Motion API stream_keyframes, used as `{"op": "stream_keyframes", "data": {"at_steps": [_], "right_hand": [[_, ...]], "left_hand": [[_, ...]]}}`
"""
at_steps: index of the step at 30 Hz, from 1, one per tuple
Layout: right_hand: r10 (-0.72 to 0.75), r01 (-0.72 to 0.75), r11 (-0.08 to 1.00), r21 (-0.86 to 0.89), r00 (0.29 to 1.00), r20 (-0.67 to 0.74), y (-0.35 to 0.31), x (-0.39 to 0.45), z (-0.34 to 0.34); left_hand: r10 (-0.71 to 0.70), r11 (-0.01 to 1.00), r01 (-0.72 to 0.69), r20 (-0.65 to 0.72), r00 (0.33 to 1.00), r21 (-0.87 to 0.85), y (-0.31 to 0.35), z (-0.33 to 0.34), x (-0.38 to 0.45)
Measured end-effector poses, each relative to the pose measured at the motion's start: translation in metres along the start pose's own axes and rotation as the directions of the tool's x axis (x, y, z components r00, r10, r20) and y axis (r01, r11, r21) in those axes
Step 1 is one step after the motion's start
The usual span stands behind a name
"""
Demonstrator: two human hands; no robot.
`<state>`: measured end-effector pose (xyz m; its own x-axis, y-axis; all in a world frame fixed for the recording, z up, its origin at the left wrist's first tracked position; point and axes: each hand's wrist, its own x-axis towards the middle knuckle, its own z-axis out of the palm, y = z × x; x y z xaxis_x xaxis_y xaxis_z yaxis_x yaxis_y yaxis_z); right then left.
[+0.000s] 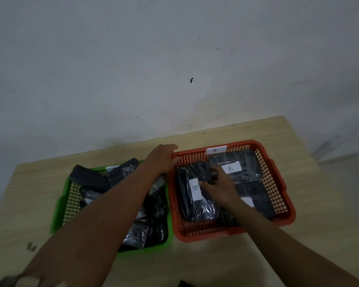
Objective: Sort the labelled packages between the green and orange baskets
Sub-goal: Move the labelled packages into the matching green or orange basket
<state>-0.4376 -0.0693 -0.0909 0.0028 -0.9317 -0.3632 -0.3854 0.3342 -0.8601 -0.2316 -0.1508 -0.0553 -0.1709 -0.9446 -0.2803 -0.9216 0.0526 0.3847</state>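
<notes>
An orange basket (278, 183) with a white "B" tag on its far rim sits on the right of the table. Inside lie black plastic-wrapped packages: one with a "B" label (195, 204) at the left, another "B" package (236, 162) at the back. My right hand (220, 188) is inside the basket, fingers curled on the left "B" package. My left hand (162, 157) rests on the orange basket's far left corner, fingers bent over the rim. A green basket (60, 206) to the left holds several black packages (91, 179), partly hidden by my left forearm.
Both baskets stand side by side on a light wooden table (298, 255) pushed against a pale wall. A dark object (184, 283) shows at the bottom edge. Bare tabletop lies in front of and to the right of the baskets.
</notes>
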Motion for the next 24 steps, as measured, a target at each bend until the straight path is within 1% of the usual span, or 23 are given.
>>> {"op": "stream_keyframes", "data": {"at_steps": [2,6,10,13,16,19,22,24], "right_hand": [[0.015,-0.015,0.999,-0.033,1.000,0.014,0.007,0.004,0.004],[0.035,-0.034,0.997,-0.074,0.999,0.006,0.015,0.010,0.014],[-0.024,0.017,0.987,-0.158,0.999,-0.045,0.019,0.006,0.022],[-0.110,0.074,0.952,-0.296,0.988,-0.108,0.023,-0.006,0.033],[-0.189,0.100,0.872,-0.479,0.972,-0.142,0.026,-0.013,0.040],[-0.227,0.137,0.838,-0.528,0.968,-0.108,0.029,-0.013,0.039],[-0.269,0.207,0.735,-0.646,0.963,0.003,0.037,-0.014,0.040],[-0.238,0.225,0.676,-0.702,0.968,0.081,0.042,-0.014,0.042]], "left_hand": [[0.028,0.999,-0.029,0.043,0.999,0.019,-0.004,0.003,0.008],[0.087,0.995,-0.088,0.029,0.996,0.045,-0.013,0.006,0.019],[0.131,0.991,-0.131,0.002,0.991,0.034,-0.017,0.008,0.023],[0.138,0.990,-0.138,-0.014,0.990,-0.001,-0.021,0.009,0.024],[0.156,0.986,-0.157,-0.028,0.987,-0.050,-0.024,0.009,0.021],[0.155,0.986,-0.158,-0.041,0.987,-0.060,-0.025,0.010,0.021],[0.157,0.987,-0.158,-0.032,0.987,-0.028,-0.026,0.012,0.023],[0.164,0.986,-0.165,-0.040,0.986,-0.024,-0.027,0.012,0.023]]}}
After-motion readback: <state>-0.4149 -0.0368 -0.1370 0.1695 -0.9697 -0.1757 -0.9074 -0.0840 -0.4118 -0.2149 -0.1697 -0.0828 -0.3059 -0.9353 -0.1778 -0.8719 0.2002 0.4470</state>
